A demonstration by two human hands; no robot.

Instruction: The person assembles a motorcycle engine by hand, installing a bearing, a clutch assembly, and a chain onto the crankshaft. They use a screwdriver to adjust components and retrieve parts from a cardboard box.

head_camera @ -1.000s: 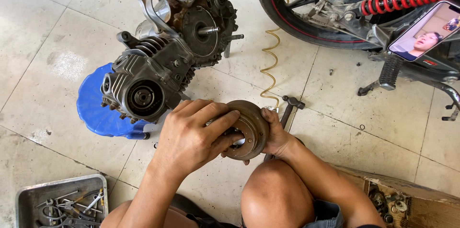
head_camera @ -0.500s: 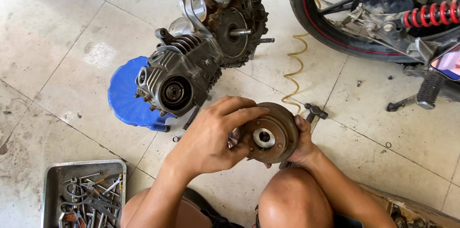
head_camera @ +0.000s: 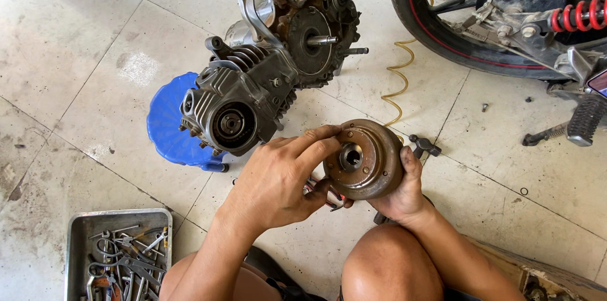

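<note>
1. Head view: person squats on the tiled floor; round rusty brown metal drum is now fully exposed, hub hole facing camera, where a second ago the left hand covered most of it.
2. Left hand has slid off to the drum's left edge; fingers pressed together, tips pinching the rim, some dark-red wiring tucked under the palm.
3. Right hand still cups the drum from below right, fingers curled round it.
4. Drum is held above the floor, just in front of the engine resting on the blue stool.
5. Camera has shifted; tool tray shows more at lower left, motorcycle wheel upper right.
6. Judgement: part is turned for inspection of its hub.
</note>
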